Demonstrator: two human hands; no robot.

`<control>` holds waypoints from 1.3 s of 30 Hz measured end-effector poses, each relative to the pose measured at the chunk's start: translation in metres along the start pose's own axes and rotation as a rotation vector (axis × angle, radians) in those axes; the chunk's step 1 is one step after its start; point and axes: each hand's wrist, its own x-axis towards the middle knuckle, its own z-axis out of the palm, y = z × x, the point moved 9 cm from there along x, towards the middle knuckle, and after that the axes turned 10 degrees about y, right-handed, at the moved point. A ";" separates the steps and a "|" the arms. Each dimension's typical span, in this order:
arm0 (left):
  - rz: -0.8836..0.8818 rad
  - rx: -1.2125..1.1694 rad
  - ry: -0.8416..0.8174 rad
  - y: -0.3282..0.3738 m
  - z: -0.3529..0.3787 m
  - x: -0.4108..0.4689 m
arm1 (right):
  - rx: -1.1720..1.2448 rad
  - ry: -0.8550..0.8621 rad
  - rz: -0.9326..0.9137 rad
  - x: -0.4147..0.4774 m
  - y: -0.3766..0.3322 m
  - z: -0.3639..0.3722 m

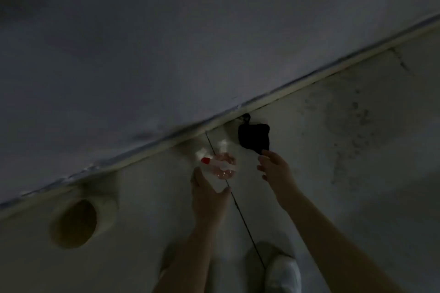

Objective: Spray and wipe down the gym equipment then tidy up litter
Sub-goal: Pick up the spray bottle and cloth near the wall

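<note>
Left hand (209,194) spread wide beside spray bottle (221,165) — right hand (276,169) touches black cloth (253,137), grip unclear.

Spray bottle (221,166): clear body with a pinkish tint, white sprayer head, red nozzle tip pointing left. It stands on the pale floor (333,173) close to the foot of the wall (166,43), seen from above (blurred, so no label can be read). The left hand (209,195) is spread just below it, not gripping.

Cloth (253,137): black and crumpled, lying on the floor against the wall base, just right of the bottle and apart from it. A small loop sticks out at its upper end. The right hand (276,169) has its fingertips at the cloth's lower corner.
</note>
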 end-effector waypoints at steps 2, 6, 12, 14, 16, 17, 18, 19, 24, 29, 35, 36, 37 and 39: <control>0.169 -0.002 0.096 0.009 0.011 0.009 | -0.045 0.008 -0.036 0.023 0.007 0.009; 0.265 -0.069 0.266 0.012 0.026 0.025 | -0.059 0.008 -0.067 0.062 0.014 0.028; 0.227 -0.161 0.322 0.015 0.042 0.040 | -0.481 0.082 -0.316 0.111 0.010 0.043; 0.258 -0.127 0.333 0.019 0.046 0.048 | -0.758 0.131 -0.424 0.121 0.010 0.043; 0.352 -0.106 0.369 0.030 0.040 0.053 | -1.014 0.151 -0.567 0.128 0.009 0.048; 0.402 -0.105 0.379 0.033 0.038 0.056 | -1.113 0.133 -0.638 0.131 0.008 0.053; 0.478 -0.077 0.390 0.038 0.037 0.058 | -1.183 0.094 -0.676 0.136 0.012 0.060; 0.565 -0.041 0.409 0.041 0.037 0.059 | -1.215 0.060 -0.689 0.143 0.015 0.065; 0.592 0.012 0.243 0.044 0.037 0.065 | -1.183 0.137 -0.740 0.158 0.010 0.077; 0.675 -0.063 0.128 0.054 0.032 0.063 | -1.114 0.146 -0.720 0.146 0.011 0.071; 0.718 0.002 0.116 0.051 0.019 0.045 | -0.606 -0.043 -0.283 0.110 0.045 0.052; 0.669 -0.043 0.074 0.048 0.014 0.039 | -0.540 -0.070 -0.250 0.099 0.047 0.049; 0.632 -0.080 0.039 0.043 0.010 0.034 | -0.498 -0.095 -0.235 0.090 0.047 0.048; 0.558 -0.086 -0.034 0.034 0.001 0.021 | -0.496 -0.159 -0.247 0.067 0.041 0.047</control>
